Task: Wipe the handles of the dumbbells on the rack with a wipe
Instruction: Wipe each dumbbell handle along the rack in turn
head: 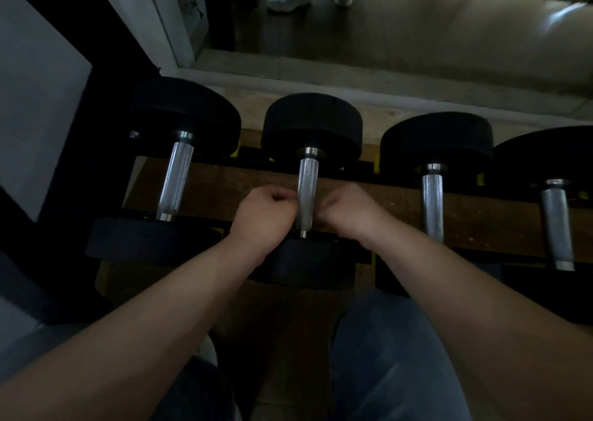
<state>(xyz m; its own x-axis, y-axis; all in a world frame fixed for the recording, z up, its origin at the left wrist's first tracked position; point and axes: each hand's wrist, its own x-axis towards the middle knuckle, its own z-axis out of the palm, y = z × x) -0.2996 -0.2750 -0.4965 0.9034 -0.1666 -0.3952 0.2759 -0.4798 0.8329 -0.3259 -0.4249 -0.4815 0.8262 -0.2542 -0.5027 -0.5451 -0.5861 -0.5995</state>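
Several black dumbbells with knurled steel handles lie side by side on a rack (369, 170). My left hand (264, 215) and my right hand (348, 210) flank the near half of the second dumbbell's handle (307, 183), one on each side. Both have their fingers curled inward, knuckles up, close against the steel. No wipe shows in either hand; the fingertips and palms are hidden. The first dumbbell's handle (176, 180) lies to the left. The third handle (432, 199) and the fourth handle (557, 225) lie to the right.
A brown floor strip (481, 215) shows under the handles. A low concrete ledge (353, 80) and a mirror run behind the rack. A dark wall panel (41, 99) stands at the left. A person's shoes (288, 1) appear at the top. My jeans-clad knee (385, 356) is below.
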